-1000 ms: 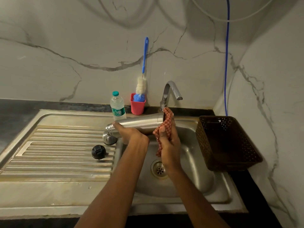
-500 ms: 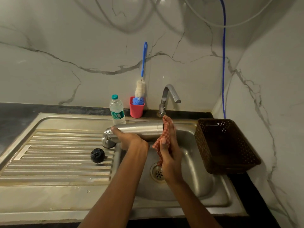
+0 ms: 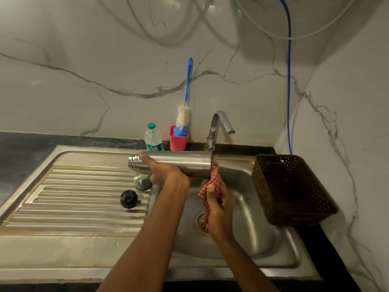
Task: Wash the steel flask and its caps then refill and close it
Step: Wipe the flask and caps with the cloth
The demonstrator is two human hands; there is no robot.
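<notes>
Steel flask (image 3: 185, 162) is held sideways above the sink's (image 3: 273, 258) left basin edge, with the left hand's (image 3: 168, 173) fingers wrapped round its neck end. The right hand's (image 3: 221, 209) fingers clench a red checked cloth (image 3: 214, 178) touching the flask's base. A steel cap (image 3: 142, 182) and a smaller black cap (image 3: 128, 199) sit at the drainboard's (image 3: 73, 197) right edge.

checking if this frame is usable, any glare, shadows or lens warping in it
Head view throughout: dim, even light, soft sheen on the steel flask, no blown glare; looping hose shadows cross the marble wall; the wide-angle lens bows the sink edges; the checked cloth looks sharp.
</notes>
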